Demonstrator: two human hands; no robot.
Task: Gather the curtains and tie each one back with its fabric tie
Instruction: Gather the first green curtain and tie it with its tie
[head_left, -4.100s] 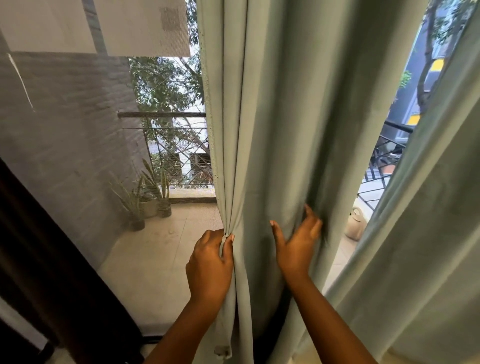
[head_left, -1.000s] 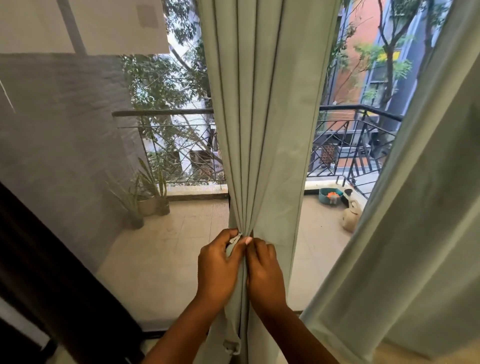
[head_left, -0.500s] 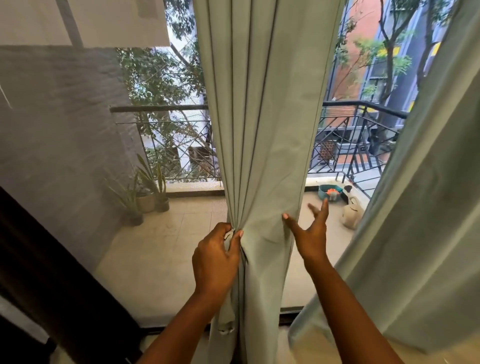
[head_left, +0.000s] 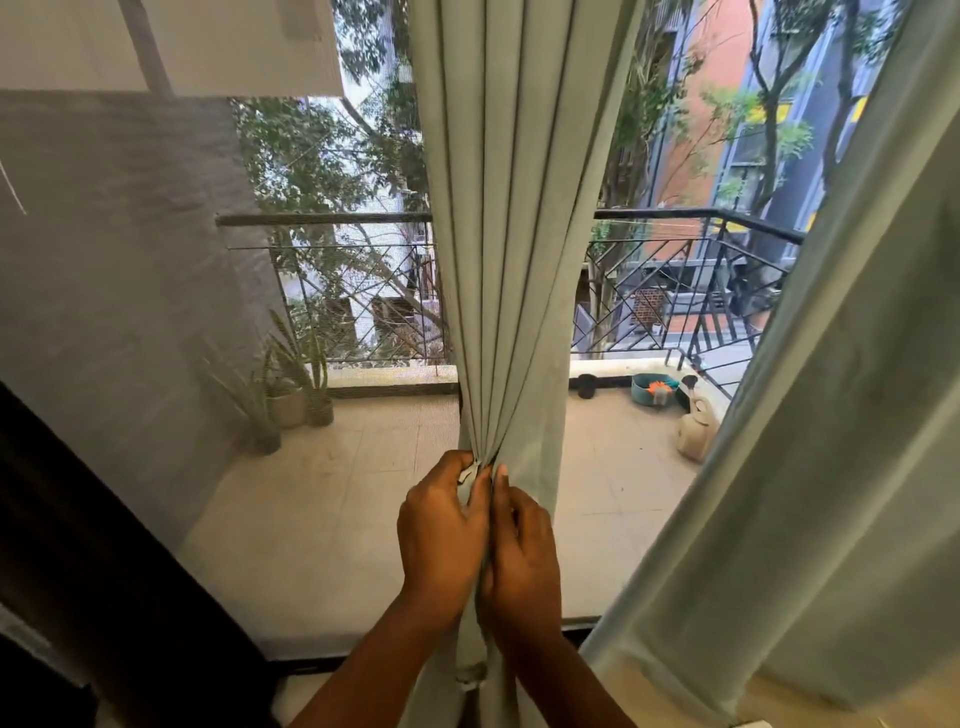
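A pale green curtain (head_left: 519, 234) hangs in the middle of the window, pulled into narrow pleats that meet at my hands. My left hand (head_left: 441, 535) grips the bunched folds on their left side, with a bit of light fabric pinched under its thumb. My right hand (head_left: 524, 556) presses against it and grips the folds from the right. Below my hands the curtain's loose lower part (head_left: 470, 670) hangs between my forearms. A second pale green curtain (head_left: 831, 415) hangs loose along the right side. I cannot make out a separate fabric tie.
Behind the mesh screen lies a tiled balcony (head_left: 322, 499) with a black metal railing (head_left: 675, 291), potted plants (head_left: 291, 384) at the left, a teal bowl (head_left: 654, 388) and a cream watering can (head_left: 696, 431) at the right. A dark door frame (head_left: 78, 545) runs along the lower left.
My right hand, spread open beside the curtain's right edge half a second ago, has come back left with another fold and now closes against my left hand. The curtain is bunched narrower.
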